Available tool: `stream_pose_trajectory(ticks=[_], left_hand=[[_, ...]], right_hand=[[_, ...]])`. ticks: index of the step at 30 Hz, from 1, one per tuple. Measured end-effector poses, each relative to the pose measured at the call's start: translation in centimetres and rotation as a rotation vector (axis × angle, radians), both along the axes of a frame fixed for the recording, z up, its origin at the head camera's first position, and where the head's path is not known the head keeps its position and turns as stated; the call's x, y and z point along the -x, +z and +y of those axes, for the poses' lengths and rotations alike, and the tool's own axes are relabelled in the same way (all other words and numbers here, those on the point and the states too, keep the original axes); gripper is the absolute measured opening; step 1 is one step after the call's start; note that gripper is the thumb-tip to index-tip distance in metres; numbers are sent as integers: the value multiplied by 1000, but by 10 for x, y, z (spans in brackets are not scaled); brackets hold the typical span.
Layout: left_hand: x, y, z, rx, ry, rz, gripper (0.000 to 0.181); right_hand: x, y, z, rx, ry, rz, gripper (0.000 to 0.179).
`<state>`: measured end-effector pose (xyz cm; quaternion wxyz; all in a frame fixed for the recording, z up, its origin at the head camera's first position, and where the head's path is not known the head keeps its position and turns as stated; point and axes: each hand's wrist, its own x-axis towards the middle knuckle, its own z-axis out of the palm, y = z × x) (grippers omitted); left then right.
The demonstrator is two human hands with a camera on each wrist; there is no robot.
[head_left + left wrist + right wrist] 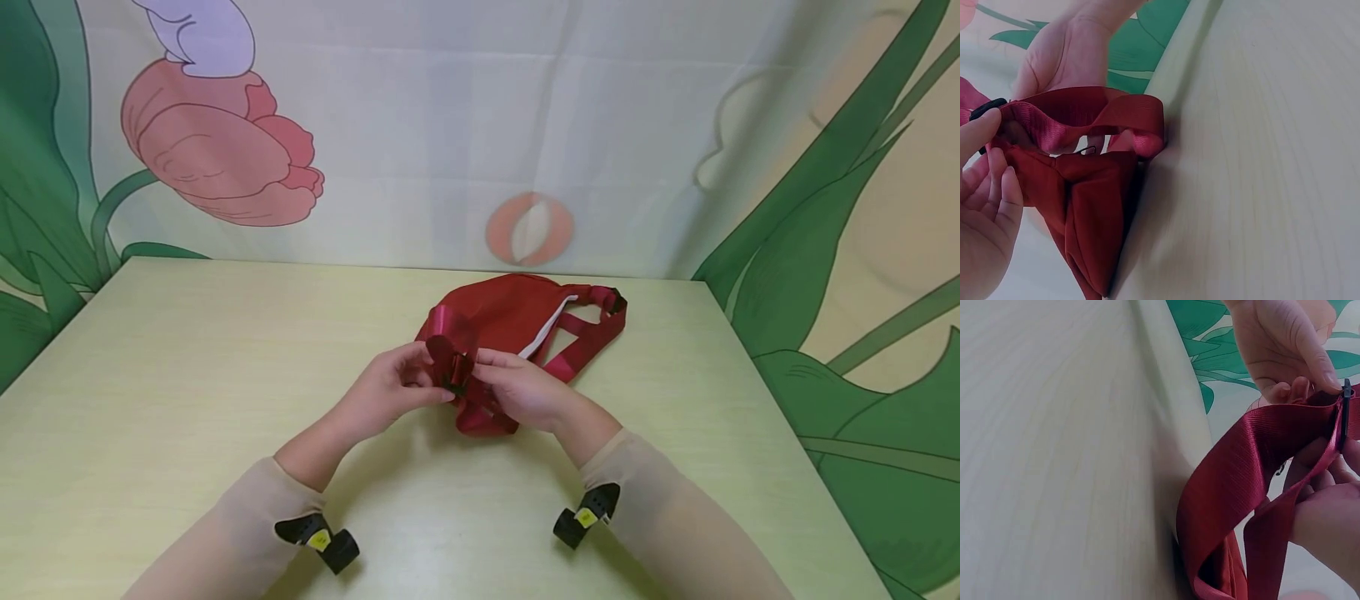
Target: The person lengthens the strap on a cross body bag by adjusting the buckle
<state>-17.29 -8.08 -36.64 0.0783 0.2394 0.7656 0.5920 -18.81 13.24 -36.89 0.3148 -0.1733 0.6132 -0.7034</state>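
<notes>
A red fabric bag with a white zipper edge lies on the table, its wide red strap looped up at the near end. My left hand pinches the strap at a black slider buckle, thumb pressed along it. From the other side my right hand grips the strap close to the same buckle, its fingers inside the strap loop in the right wrist view. The strap's near loop hangs below both hands. In the head view the strap folds partly hide the fingertips.
The pale wooden table spreads around the bag. A second strap loop lies to the bag's right. Behind the table hangs a white backdrop printed with flowers and leaves. A small black wrist camera sits on the left sleeve.
</notes>
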Motion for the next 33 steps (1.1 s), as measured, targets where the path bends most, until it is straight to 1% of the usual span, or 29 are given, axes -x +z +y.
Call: stream_pose_trajectory(ticks=[2, 7, 12, 16, 21, 28, 33], left_hand=[[0, 0, -1, 12, 2, 11, 37], [1, 2, -4, 33, 1, 51, 34], [3, 0, -7, 60, 17, 70, 38], [4, -1, -4, 49, 17, 103, 39], [2, 0, -1, 43, 22, 135, 36], [3, -1, -6, 63, 31, 140, 35], [4, -4, -10, 93, 51, 139, 39]], right_hand=[[0, 1, 0, -8, -1, -6, 40], [-1, 3, 0, -12, -7, -24, 39], [-1, 5, 2, -12, -26, -27, 39], [-1, 6, 2, -5, -19, -38, 39], [-1, 6, 0, 11, -11, -41, 40], [-1, 4, 0, -5, -24, -47, 36], [0, 2, 0, 16, -31, -40, 32]])
